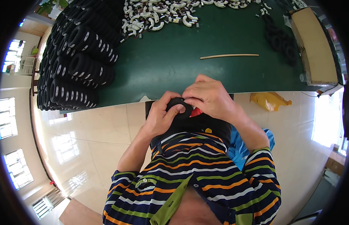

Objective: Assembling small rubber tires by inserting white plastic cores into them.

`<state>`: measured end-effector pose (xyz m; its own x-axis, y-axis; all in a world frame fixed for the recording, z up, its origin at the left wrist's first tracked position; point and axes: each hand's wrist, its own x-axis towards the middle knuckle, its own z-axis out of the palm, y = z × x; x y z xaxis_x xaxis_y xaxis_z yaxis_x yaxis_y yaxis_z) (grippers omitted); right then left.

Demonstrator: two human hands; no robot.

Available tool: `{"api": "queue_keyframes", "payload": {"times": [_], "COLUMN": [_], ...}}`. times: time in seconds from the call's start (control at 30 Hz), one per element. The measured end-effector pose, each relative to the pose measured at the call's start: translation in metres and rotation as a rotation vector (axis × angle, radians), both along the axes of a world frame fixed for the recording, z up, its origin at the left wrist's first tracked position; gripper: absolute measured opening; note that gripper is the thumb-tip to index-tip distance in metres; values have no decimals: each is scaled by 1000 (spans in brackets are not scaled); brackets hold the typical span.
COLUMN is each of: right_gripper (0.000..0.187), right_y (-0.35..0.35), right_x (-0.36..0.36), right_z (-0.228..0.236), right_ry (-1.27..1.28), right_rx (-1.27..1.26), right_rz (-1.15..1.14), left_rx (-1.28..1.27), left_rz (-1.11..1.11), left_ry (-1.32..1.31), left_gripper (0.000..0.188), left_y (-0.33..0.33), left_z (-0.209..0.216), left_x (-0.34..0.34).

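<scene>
Just off the table's front edge, my left hand (160,117) grips a thick black ring (186,111) that looks like a small tyre, its thumb lying across the face. My right hand (211,98) is closed, thumb and fingers pinched together at the ring's upper right edge. Whatever sits between those fingertips is hidden. A small red patch (196,111) shows beneath the right hand, against black cloth at my lap; I cannot tell what it belongs to.
Stacked black rings (75,67) with white labels fill the table's left side. Curved white pieces (158,26) lie heaped at the back. A thin wooden stick (229,56) rests on the green table (159,67). Rightward stands a cardboard box (315,45); a yellow bag (270,101) lies below.
</scene>
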<state>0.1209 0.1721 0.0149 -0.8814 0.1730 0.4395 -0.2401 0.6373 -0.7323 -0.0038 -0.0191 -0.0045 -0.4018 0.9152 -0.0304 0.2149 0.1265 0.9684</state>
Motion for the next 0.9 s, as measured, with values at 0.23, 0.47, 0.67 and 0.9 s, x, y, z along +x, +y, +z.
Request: {"api": "queue_keyframes", "payload": {"times": [0.23, 0.47, 0.67, 0.9], "right_gripper": [15, 17, 21, 9], "right_y": [10, 42, 96, 57], "right_x": [1, 2, 5, 16], "right_z": [-5, 10, -39, -26], "right_ry": [-132, -83, -188, -159], "right_rx": [-16, 47, 571, 355], "right_rz": [190, -196, -489, -381], "left_rx": [-67, 67, -46, -152], "left_rz": [-82, 39, 14, 100], "left_ry": [-84, -573, -673, -713], "left_gripper": [24, 25, 28, 22], "left_y": [0, -8, -30, -39], "left_z": [2, -17, -19, -35], "left_x": [-2, 7, 19, 37]}}
